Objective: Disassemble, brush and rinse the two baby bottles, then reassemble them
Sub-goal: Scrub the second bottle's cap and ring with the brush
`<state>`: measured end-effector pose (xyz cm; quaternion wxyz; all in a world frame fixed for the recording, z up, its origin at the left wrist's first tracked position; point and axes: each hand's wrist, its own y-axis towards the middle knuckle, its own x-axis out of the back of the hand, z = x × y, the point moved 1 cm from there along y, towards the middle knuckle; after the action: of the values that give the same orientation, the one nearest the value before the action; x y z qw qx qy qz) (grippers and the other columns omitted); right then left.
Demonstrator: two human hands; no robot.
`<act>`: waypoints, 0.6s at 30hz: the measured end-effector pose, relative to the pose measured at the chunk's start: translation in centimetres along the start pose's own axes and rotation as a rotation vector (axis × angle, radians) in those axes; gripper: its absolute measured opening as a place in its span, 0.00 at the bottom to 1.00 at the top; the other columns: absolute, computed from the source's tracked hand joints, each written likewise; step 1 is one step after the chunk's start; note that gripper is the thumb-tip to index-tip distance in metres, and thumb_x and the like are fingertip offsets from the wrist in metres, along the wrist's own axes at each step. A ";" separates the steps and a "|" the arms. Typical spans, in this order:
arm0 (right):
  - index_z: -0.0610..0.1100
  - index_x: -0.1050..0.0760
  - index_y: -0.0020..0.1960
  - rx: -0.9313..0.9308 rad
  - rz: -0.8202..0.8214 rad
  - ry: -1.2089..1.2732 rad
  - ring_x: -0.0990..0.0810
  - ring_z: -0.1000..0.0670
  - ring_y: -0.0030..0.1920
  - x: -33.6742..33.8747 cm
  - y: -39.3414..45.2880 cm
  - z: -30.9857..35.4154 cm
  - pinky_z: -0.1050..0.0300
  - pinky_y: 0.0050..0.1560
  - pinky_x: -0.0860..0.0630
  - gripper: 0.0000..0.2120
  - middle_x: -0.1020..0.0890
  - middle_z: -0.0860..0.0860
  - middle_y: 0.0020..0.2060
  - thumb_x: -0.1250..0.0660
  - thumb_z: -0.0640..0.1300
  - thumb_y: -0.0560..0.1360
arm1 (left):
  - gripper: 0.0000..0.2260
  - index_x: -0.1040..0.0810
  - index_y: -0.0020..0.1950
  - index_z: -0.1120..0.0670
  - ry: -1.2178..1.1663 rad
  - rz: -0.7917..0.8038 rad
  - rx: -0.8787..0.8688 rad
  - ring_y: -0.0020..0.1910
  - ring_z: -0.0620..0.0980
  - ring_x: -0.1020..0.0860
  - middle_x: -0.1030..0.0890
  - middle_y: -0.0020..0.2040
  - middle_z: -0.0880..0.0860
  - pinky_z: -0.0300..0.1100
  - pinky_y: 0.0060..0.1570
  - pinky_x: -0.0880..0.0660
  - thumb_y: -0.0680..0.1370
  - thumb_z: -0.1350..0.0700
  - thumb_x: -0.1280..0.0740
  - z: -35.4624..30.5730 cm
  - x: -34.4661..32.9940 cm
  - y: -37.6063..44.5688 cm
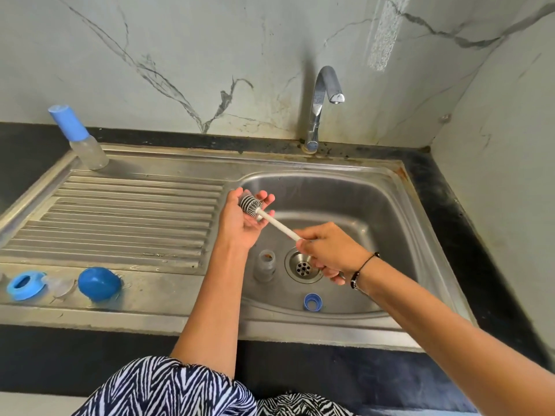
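My left hand is cupped over the sink basin, its fingers curled round the grey bristle head of a bottle brush. Whether anything else lies in that palm is hidden. My right hand grips the brush's white handle at its lower end. An open clear bottle body stands in the basin beside the drain. A blue screw ring lies at the basin's front. Another blue ring, a clear teat and a blue dome cap sit on the drainboard's front. An assembled bottle with a blue cap stands back left.
A chrome tap arches over the steel sink basin; no water runs from it. The drain is in the basin's middle. A ribbed drainboard spreads to the left. Black counter and marble-patterned walls surround the sink.
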<state>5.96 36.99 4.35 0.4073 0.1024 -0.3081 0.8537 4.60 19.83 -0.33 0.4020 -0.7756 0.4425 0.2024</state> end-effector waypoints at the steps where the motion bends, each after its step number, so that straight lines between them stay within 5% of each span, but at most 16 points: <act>1: 0.46 0.24 0.60 -0.082 0.076 0.207 0.41 0.55 0.16 0.1 -0.1 -0.3 0.68 0.18 0.44 0.12 0.36 0.48 0.25 0.42 0.42 0.80 | 0.13 0.33 0.38 0.50 -0.001 0.020 -0.011 0.36 0.50 0.18 0.21 0.31 0.50 0.47 0.50 0.28 0.81 0.49 0.47 -0.1 -0.1 0.0; 5: 0.51 0.25 0.61 -0.207 0.375 0.625 0.43 0.56 0.19 -0.3 -0.2 -1.3 0.69 0.20 0.44 0.13 0.38 0.51 0.23 0.45 0.44 0.81 | 0.15 0.31 0.38 0.52 -0.006 0.110 -0.057 0.37 0.50 0.19 0.21 0.32 0.51 0.51 0.54 0.27 0.81 0.49 0.47 -0.6 -0.6 0.1; 7: 0.50 0.25 0.61 -0.185 0.318 0.627 0.43 0.56 0.18 -0.6 -0.1 -1.3 0.69 0.20 0.45 0.13 0.37 0.51 0.23 0.44 0.44 0.81 | 0.15 0.31 0.40 0.52 0.059 0.103 -0.056 0.40 0.51 0.20 0.19 0.35 0.52 0.50 0.52 0.27 0.81 0.49 0.48 -0.8 -0.8 0.3; 9: 0.50 0.24 0.63 -0.068 0.068 0.286 0.35 0.54 0.19 -0.5 0.0 -1.2 0.64 0.19 0.40 0.14 0.31 0.49 0.25 0.42 0.43 0.80 | 0.13 0.30 0.43 0.52 0.204 0.007 -0.033 0.42 0.51 0.21 0.17 0.39 0.53 0.48 0.51 0.27 0.82 0.48 0.48 -0.9 -0.7 0.7; 11: 0.55 0.29 0.68 0.094 -0.223 -0.319 0.19 0.48 0.38 -0.1 0.0 -1.2 0.58 0.34 0.27 0.17 0.19 0.45 0.39 0.42 0.46 0.80 | 0.12 0.29 0.45 0.53 0.334 -0.105 -0.002 0.42 0.52 0.22 0.19 0.42 0.55 0.50 0.53 0.27 0.81 0.48 0.45 -0.9 -0.8 0.7; 13: 0.58 0.38 0.72 0.161 -0.434 -0.753 0.20 0.41 0.49 0.0 0.1 -1.7 0.53 0.41 0.28 0.20 0.19 0.45 0.49 0.43 0.49 0.80 | 0.12 0.28 0.47 0.54 0.410 -0.160 0.003 0.42 0.52 0.22 0.21 0.44 0.56 0.50 0.52 0.26 0.80 0.46 0.42 -1.0 -1.2 0.5; 16: 0.52 0.28 0.66 0.305 -0.545 -1.099 0.23 0.43 0.24 -1.2 0.1 -2.2 0.61 0.21 0.44 0.28 0.22 0.47 0.30 0.26 0.45 0.68 | 0.11 0.29 0.44 0.53 0.456 -0.195 -0.004 0.39 0.51 0.21 0.20 0.38 0.55 0.48 0.47 0.24 0.80 0.47 0.39 -1.2 -2.0 0.6; 18: 0.49 0.23 0.62 0.383 -0.600 -1.121 0.26 0.44 0.19 -1.6 0.0 -2.3 0.65 0.22 0.51 0.27 0.24 0.47 0.25 0.22 0.46 0.64 | 0.09 0.31 0.42 0.52 0.439 -0.209 -0.015 0.30 0.48 0.21 0.21 0.27 0.51 0.42 0.39 0.25 0.81 0.51 0.41 -1.1 -2.2 0.9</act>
<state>7.14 37.37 1.85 0.3798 0.6829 -0.2743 0.5605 2.58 19.86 1.41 0.3093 -0.8455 0.4352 -0.0102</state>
